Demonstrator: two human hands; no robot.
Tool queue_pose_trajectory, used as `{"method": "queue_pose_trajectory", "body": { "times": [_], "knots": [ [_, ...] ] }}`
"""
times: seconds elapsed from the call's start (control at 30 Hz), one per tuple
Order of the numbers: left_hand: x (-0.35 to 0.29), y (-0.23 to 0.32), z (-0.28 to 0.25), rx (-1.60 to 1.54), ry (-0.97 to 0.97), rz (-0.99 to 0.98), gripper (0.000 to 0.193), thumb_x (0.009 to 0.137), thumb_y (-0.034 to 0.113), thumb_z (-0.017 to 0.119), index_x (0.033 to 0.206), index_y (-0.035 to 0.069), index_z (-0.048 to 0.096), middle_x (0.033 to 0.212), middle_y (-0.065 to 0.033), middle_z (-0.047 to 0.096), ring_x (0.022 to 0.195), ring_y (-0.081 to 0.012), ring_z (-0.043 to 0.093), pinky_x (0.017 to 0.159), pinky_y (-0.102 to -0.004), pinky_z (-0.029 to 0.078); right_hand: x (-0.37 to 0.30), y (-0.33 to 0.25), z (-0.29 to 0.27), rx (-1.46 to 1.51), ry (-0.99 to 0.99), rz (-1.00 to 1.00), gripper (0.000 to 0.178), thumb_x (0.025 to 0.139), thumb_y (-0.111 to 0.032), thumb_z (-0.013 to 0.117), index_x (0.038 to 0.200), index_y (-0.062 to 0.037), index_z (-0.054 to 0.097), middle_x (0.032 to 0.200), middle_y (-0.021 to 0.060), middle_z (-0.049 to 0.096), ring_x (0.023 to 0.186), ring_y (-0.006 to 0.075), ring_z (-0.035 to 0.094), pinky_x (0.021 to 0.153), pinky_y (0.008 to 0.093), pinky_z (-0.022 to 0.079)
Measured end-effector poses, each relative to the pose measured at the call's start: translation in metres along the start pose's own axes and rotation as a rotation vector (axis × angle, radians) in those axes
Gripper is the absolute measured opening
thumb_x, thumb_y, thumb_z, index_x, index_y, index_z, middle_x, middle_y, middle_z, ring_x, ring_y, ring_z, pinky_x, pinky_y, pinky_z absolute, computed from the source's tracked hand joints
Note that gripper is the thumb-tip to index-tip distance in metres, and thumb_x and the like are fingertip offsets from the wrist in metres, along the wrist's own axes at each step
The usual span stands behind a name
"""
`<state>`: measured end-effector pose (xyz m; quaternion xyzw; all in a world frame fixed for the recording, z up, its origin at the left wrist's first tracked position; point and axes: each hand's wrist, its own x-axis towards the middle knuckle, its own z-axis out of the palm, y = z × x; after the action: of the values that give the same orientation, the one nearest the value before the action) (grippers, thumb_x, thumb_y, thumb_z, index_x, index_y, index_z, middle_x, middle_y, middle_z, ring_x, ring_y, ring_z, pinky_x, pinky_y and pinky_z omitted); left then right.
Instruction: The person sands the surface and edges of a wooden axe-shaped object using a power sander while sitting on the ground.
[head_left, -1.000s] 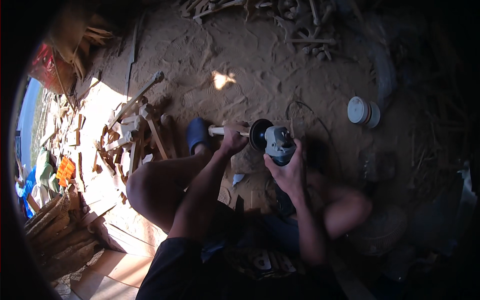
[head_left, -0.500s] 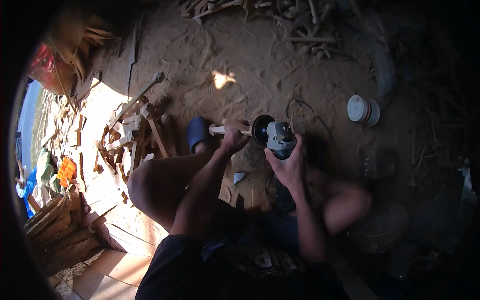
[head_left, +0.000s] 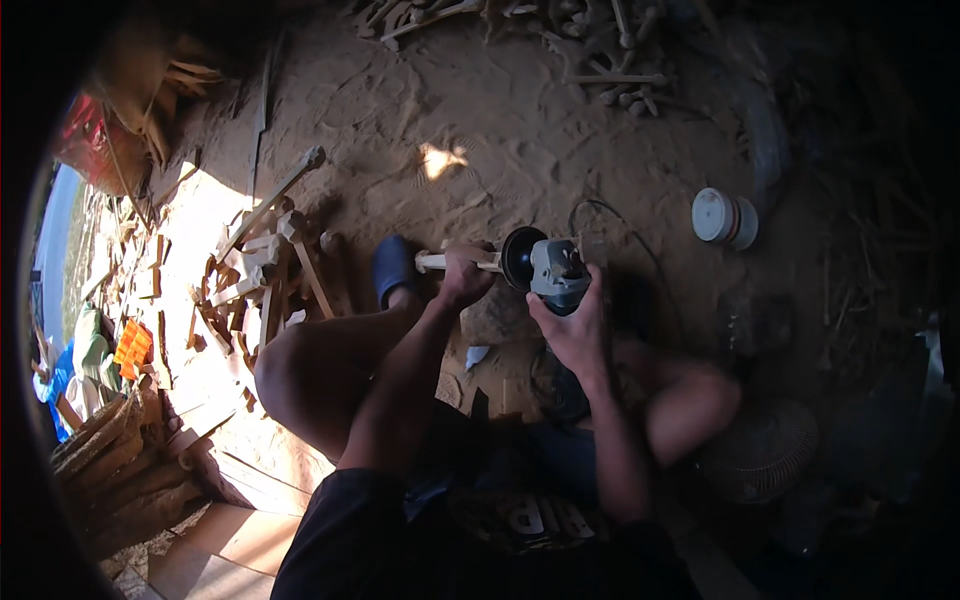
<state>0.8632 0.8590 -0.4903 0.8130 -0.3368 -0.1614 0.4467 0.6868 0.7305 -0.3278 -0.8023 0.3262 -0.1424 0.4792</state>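
My left hand (head_left: 465,275) is closed around a pale wooden stick (head_left: 433,261), whose blunt end sticks out to the left. The stick's other end reaches the round black disc (head_left: 518,258) of an angle grinder; whether it touches the disc's face I cannot tell. My right hand (head_left: 583,325) grips the grey-green grinder body (head_left: 561,280) from its right and near side. The grinder's disc faces left, toward my left hand. Both hands are held above the ground between my bent legs.
A heap of cut wooden pieces (head_left: 265,260) lies left of my sandal (head_left: 393,268). More wooden pieces (head_left: 620,78) lie at the far edge. A white round container (head_left: 724,218) stands to the right on the sandy ground. A dark cable (head_left: 630,228) curves behind the grinder. A fan guard (head_left: 765,455) shows dimly at right.
My left hand and the stick have shifted slightly left and nearer to me. The grinder has moved a little left and turned, so more of its disc's face shows.
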Motion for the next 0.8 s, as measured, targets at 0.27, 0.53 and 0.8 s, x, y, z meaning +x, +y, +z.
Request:
{"method": "queue_pose_trajectory", "body": {
  "times": [0.27,0.53,0.8],
  "knots": [
    [0.0,-0.001,0.003,-0.093,0.013,-0.006,0.016,0.082,0.013,0.074,0.088,-0.002,0.072,0.083,-0.0226,0.073,0.078,-0.0378,0.072,0.069,-0.0455,0.054,0.002,-0.001,-0.001,-0.002,0.025,0.033,0.097,0.082,-0.035,0.089,0.153,0.0034,0.035,0.12,0.0294,0.071,0.111,0.0408,0.073,0.096,0.0484,0.057],
    [-0.001,-0.007,0.008,-0.114,0.071,0.025,0.014,0.081,0.013,0.073,0.084,0.0,0.072,0.079,-0.0219,0.072,0.074,-0.0394,0.071,0.065,-0.0469,0.053,0.002,0.006,-0.002,-0.035,-0.021,0.09,0.096,0.082,-0.035,0.089,0.153,0.0043,0.036,0.125,0.0301,0.068,0.115,0.0417,0.071,0.099,0.0483,0.055],
    [-0.001,-0.007,0.005,-0.202,0.076,0.031,0.013,0.082,0.012,0.071,0.083,-0.001,0.069,0.078,-0.0202,0.07,0.074,-0.039,0.07,0.066,-0.0468,0.052,-0.009,-0.002,-0.001,-0.014,-0.065,0.052,0.097,0.082,-0.034,0.089,0.153,0.0031,0.034,0.121,0.0281,0.068,0.109,0.0396,0.072,0.096,0.0475,0.056]
  ]
}}
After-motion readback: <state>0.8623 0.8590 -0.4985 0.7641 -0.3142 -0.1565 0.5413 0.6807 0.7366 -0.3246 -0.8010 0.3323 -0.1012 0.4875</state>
